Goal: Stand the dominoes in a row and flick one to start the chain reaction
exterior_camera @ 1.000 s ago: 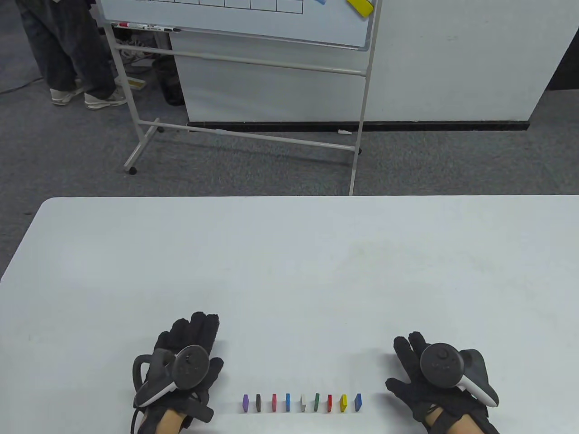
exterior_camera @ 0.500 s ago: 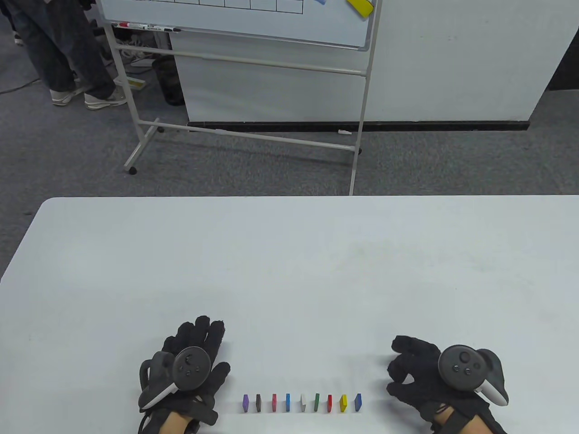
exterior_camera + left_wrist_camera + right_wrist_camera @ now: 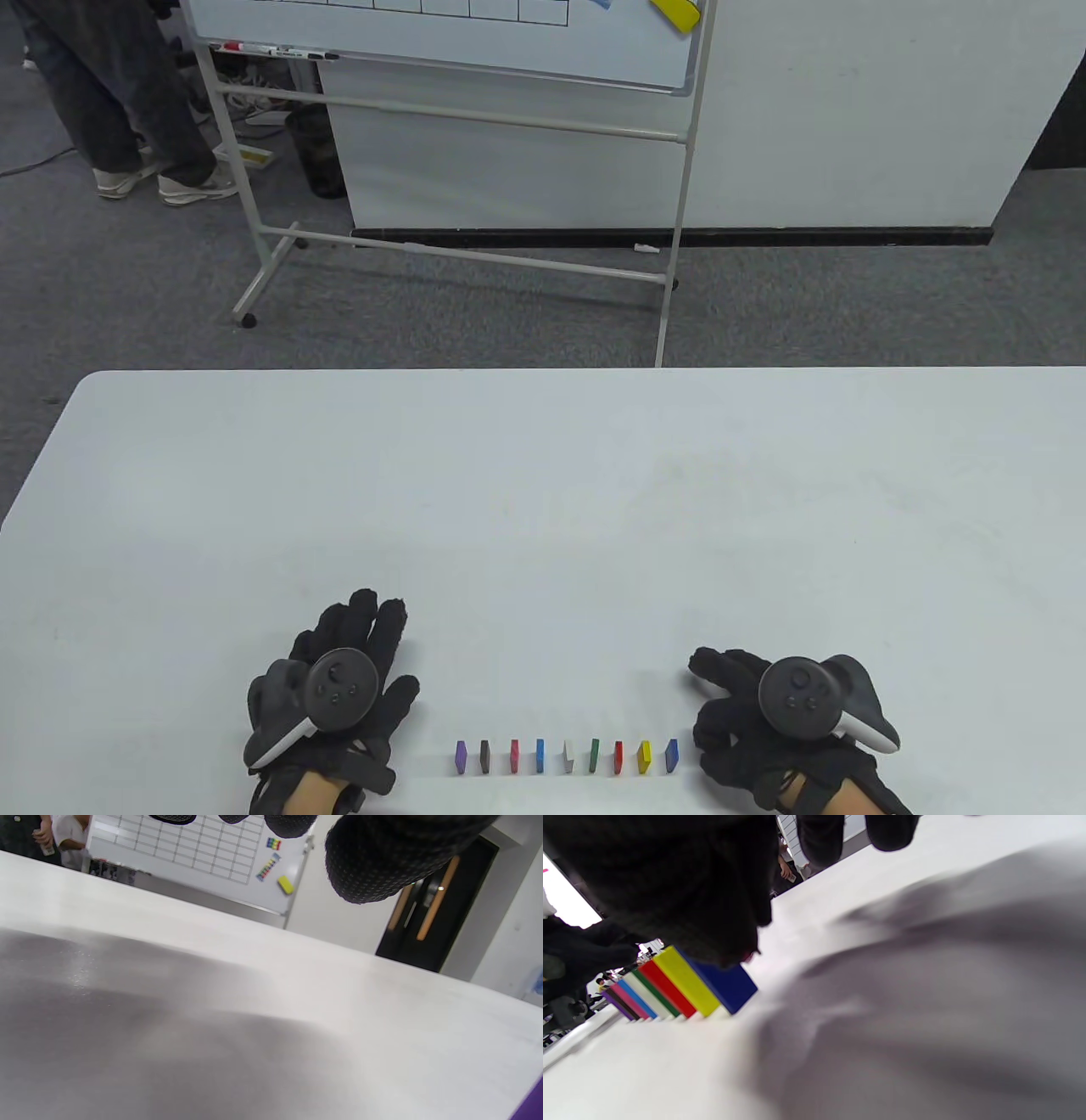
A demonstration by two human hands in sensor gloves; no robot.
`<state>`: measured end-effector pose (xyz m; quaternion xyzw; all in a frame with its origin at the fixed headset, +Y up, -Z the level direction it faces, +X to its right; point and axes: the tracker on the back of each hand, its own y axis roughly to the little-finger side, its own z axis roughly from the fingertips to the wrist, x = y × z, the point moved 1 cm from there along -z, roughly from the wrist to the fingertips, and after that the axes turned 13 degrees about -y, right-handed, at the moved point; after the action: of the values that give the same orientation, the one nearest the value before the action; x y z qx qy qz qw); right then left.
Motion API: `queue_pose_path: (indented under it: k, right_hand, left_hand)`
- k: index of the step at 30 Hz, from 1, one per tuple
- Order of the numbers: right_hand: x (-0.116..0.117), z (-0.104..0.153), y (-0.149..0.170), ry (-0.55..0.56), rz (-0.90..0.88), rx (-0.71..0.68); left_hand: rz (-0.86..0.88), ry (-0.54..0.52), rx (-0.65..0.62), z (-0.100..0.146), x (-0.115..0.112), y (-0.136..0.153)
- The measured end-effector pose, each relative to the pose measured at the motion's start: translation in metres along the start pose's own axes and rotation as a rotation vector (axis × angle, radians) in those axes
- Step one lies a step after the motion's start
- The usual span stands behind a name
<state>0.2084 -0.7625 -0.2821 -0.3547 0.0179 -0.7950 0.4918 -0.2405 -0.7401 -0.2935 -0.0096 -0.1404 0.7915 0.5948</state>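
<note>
Several coloured dominoes stand upright in a row near the table's [image 3: 543, 509] front edge, from the purple one [image 3: 461, 757] on the left to the dark blue one [image 3: 672, 755] on the right. My left hand [image 3: 390, 654] lies flat with spread fingers, left of the purple domino [image 3: 530, 1107] and apart from it. My right hand [image 3: 708, 696] hovers just right of the blue domino [image 3: 725, 984], fingers loosely bent and holding nothing. In the right wrist view a dark gloved finger [image 3: 670, 878] hangs right over the blue domino; whether it touches is hidden.
Beyond the table's far edge stands a whiteboard [image 3: 441, 42] on a wheeled frame, in front of a white partition [image 3: 848, 110]. A person's legs [image 3: 110, 102] show at the top left, on the grey carpet.
My right hand has slid left, close to the blue end domino. The left hand shifted slightly. All dominoes still stand in place.
</note>
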Motion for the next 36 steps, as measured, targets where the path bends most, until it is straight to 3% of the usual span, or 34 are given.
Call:
queue_pose_path:
  k: [20,29,32,36]
  right_hand:
    - [0.007,-0.007,-0.001,-0.030,-0.071,0.040]
    - [0.016,-0.014,-0.013,-0.078,-0.106,-0.046]
    - [0.010,-0.013,-0.023,0.016,-0.274,-0.134]
    - [0.001,-0.005,-0.026,0.117,-0.240,-0.149]
  left_hand:
    - [-0.010,0.013,-0.007,0.000,-0.003,-0.004]
    - [-0.014,0.025,-0.009,0.001,-0.004,-0.005]
    - [-0.011,0.025,-0.010,0.001,-0.005,-0.005]
    - [-0.021,0.039,-0.020,0.002,-0.006,-0.006]
